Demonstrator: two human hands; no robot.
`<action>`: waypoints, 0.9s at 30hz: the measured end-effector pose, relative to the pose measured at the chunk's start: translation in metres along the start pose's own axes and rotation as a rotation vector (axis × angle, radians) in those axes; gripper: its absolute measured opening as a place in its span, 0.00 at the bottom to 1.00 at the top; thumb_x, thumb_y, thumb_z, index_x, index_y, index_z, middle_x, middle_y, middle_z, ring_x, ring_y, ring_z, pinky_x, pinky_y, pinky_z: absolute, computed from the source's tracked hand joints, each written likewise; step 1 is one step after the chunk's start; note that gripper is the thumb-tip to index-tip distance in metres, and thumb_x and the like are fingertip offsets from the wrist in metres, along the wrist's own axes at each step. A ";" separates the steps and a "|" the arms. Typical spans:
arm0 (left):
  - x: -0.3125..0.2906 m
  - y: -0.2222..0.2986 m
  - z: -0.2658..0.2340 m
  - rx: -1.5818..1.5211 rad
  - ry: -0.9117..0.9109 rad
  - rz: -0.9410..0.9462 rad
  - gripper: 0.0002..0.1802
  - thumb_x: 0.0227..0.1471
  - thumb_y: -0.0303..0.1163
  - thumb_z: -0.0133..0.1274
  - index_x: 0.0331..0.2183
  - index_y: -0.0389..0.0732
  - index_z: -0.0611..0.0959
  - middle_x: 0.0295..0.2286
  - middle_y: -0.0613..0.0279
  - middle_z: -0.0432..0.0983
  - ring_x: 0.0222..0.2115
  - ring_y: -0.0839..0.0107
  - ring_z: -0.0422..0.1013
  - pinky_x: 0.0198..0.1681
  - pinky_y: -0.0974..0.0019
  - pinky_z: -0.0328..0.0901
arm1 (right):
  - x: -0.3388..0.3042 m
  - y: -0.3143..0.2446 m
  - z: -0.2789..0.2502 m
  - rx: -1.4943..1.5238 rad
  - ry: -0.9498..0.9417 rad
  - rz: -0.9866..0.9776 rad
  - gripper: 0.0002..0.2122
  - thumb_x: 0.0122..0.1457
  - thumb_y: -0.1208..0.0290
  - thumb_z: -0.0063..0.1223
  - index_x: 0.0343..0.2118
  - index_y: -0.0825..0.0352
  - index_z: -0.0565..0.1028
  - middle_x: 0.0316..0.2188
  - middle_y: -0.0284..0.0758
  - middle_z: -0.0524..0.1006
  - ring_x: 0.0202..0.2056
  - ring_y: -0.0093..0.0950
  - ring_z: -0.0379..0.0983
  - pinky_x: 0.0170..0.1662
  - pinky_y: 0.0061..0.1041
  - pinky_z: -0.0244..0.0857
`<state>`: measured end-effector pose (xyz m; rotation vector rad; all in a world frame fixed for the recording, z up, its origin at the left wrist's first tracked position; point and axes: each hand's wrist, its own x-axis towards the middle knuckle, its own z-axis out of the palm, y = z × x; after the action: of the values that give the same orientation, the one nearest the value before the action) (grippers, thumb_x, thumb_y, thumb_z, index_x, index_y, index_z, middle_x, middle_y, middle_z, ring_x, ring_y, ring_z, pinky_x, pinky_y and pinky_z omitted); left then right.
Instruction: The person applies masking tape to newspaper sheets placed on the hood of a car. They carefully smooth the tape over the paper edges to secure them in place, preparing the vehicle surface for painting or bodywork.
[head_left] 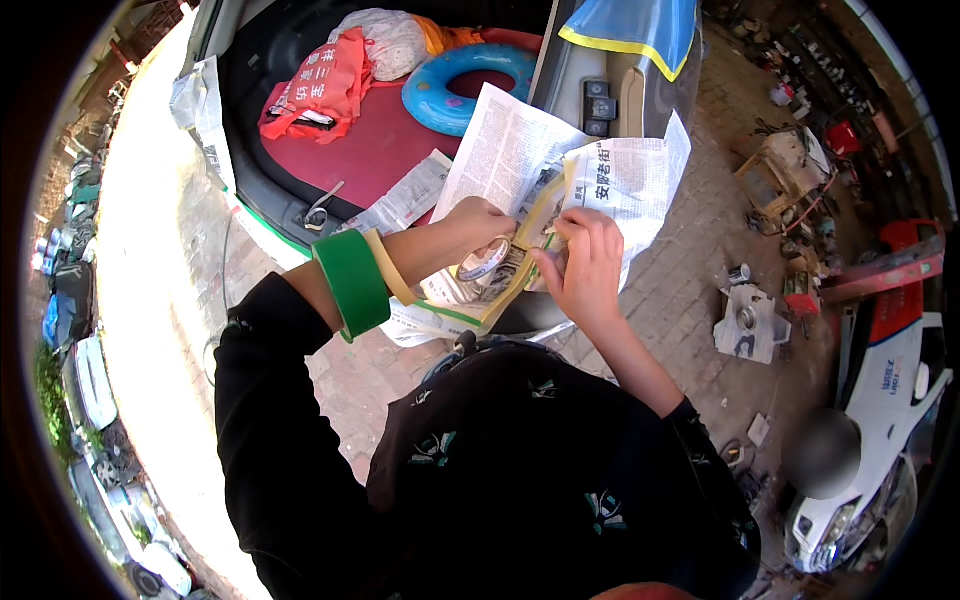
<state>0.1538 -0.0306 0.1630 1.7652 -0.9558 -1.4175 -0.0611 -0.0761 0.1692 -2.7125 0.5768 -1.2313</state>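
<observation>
My left hand [478,228] is closed around a roll of masking tape [484,262] in front of the car's open rear. A wide green tape roll [352,284] and a cream tape roll [388,266] hang round my left wrist like bangles. My right hand [588,255] is closed at the taped edge of a newspaper sheet [625,170], thumb apart from the bent fingers; their tips are partly hidden. Yellow tape strips [508,291] run along the newspaper between and below my hands. More newspaper [500,140] stands up behind them.
Inside the car's trunk lie a blue swim ring [455,85], a red bag [325,90] and a maroon floor mat [385,165]. Blue sheeting [640,30] hangs at upper right. A wooden stool [790,175] and a white-and-red car [870,400] stand to the right.
</observation>
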 end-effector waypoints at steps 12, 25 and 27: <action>-0.070 -0.020 0.008 -0.472 0.327 0.368 0.15 0.68 0.34 0.47 0.49 0.38 0.83 0.22 0.71 0.68 0.18 0.86 0.53 0.21 0.78 0.48 | 0.032 0.012 -0.023 -0.079 -0.257 -0.223 0.17 0.50 0.60 0.68 0.34 0.65 0.74 0.44 0.36 0.72 0.49 0.38 0.69 0.56 0.39 0.61; -0.067 -0.065 0.060 -0.547 0.221 0.577 0.22 0.67 0.27 0.44 0.60 0.43 0.75 0.27 0.72 0.72 0.23 0.85 0.58 0.27 0.78 0.57 | 0.131 0.043 -0.046 -0.096 -0.847 -0.239 0.09 0.64 0.69 0.52 0.43 0.68 0.73 0.42 0.43 0.78 0.48 0.46 0.73 0.56 0.42 0.64; -0.064 -0.067 0.059 -0.557 0.242 0.607 0.22 0.66 0.26 0.45 0.59 0.42 0.75 0.28 0.72 0.73 0.25 0.84 0.60 0.29 0.77 0.58 | 0.137 0.045 -0.043 -0.218 -0.905 -0.357 0.10 0.64 0.67 0.53 0.43 0.68 0.74 0.43 0.42 0.78 0.50 0.45 0.72 0.56 0.41 0.64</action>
<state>0.0954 0.0553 0.1266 1.0746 -0.7737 -0.9275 -0.0245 -0.1673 0.2828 -3.2028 0.1060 0.1355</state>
